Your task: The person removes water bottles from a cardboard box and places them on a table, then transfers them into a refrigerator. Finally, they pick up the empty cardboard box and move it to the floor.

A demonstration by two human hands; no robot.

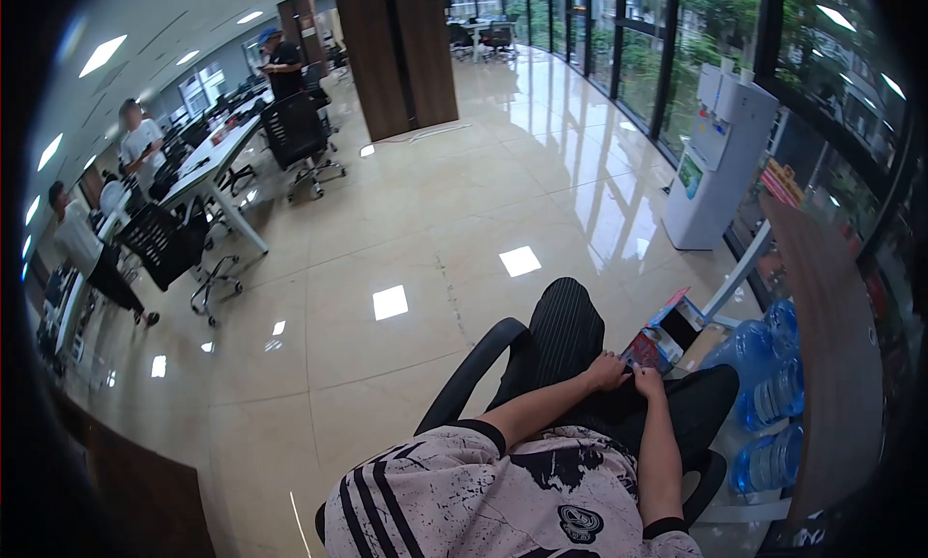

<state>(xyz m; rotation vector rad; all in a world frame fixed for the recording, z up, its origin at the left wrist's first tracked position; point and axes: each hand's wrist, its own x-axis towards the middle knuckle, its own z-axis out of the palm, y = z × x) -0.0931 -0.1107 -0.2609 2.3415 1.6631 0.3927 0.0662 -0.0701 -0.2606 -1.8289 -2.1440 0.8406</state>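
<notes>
My left hand [606, 371] is over my lap, its fingers closed at the near edge of a small reddish, shiny piece [640, 350]. Close beside it, my right hand [649, 381] has its fingers pinched together at the same spot. I cannot tell exactly what the fingers hold. Just beyond the hands, an opened box [675, 328] in red, blue and white shows a dark inside, and the reddish piece overlaps it in this view. Both forearms rest low over my dark striped trousers [566, 326].
A wooden table [829, 365] stands at my right, with large blue water bottles [764, 389] under it. Farther off are a water dispenser [720, 157] by the windows and a brown pillar [401, 56]. Office chairs [295, 133], desks and several people are at the left.
</notes>
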